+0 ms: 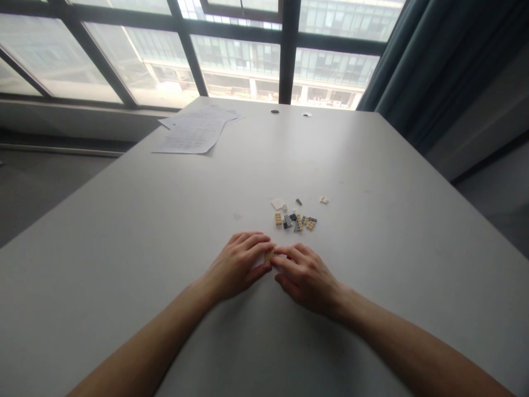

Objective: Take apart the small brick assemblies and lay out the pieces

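Daylit room: dark-framed glass window [285, 60] spans most of the back, pale building [243, 60] outside. Smooth white tabletop [144, 220] runs toward it.

Left to right: grey floor [37, 182] beyond the table's left edge. Overlapping printed white paper sheets [194, 131] at the far left of the top.

Near centre, left hand [242, 259], palm down, pinching a small tan plastic building piece [269, 256] between fingers and thumb; narrow grip. Piece sits in the gap between the two hands, partly covered by fingers, so its full shape can't be made out.

Just beyond it, loose parts: flat white plastic plate [278, 204], tan studded rectangular brick [278, 219] nearer, then grey sloped plastic brick [288, 221] among dark bits, long narrow tan studded strip [300, 223].

Right hand [309, 275]: fingers bent, tips at the piece's right side, thumb lower and apart from it. Can't tell if it actually grips.

Small grey plastic part [298, 202] behind the cluster; small white plastic part [324, 200] off to its right. Dark blue-grey fabric curtain [413, 71] at far right.
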Tool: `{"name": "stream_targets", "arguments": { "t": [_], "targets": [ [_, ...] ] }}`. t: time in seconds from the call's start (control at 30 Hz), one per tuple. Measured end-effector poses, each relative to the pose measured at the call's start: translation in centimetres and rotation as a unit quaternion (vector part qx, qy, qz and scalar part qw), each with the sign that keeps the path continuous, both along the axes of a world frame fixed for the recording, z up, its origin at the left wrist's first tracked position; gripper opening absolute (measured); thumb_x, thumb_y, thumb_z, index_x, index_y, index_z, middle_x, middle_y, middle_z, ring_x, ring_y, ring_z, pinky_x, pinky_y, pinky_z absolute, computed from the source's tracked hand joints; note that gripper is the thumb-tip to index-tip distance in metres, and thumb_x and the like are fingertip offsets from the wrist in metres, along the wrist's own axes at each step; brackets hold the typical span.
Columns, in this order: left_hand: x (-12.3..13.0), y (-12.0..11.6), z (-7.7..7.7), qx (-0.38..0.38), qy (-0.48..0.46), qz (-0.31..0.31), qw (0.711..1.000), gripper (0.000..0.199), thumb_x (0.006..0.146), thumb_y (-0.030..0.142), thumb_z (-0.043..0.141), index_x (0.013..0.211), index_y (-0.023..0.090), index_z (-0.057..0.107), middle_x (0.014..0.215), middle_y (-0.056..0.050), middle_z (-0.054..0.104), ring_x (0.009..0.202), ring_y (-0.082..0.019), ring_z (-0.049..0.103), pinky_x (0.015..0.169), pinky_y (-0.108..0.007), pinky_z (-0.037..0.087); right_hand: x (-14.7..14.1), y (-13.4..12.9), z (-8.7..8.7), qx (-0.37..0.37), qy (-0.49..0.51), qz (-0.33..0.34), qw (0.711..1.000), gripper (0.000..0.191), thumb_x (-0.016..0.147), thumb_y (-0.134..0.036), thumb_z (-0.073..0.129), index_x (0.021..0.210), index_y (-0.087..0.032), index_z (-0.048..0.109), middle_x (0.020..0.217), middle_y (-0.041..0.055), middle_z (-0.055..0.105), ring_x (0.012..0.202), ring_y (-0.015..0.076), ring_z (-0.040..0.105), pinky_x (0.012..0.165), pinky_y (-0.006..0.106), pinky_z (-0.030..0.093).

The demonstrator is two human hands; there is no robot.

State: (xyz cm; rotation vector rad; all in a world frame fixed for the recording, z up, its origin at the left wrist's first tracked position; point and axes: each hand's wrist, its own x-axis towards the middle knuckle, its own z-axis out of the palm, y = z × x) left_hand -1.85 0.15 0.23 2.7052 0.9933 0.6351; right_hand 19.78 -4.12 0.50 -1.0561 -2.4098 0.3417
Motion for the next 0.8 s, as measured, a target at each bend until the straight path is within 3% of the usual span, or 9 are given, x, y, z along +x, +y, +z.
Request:
{"name": "stream_targets", "arguments": {
  "t": [0.8],
  "targets": [
    [-0.08,-0.01,-0.17,-0.006,0.007,-0.001,1.0,0.03,0.09,0.034,0.057,0.118,0.022,0.058,0.122,-0.008,0.063,0.118,-0.023,0.053,0.101,-0.038,0.038,-0.02,0.0,-0.16,-0.013,-0.002,0.002,1.0,0.027,0.088,-0.018,0.057,0.115,-0.019,0.058,0.119,0.0089,0.063,0.103,0.025,0.053,0.093,0.042,0.045]
  ]
}}
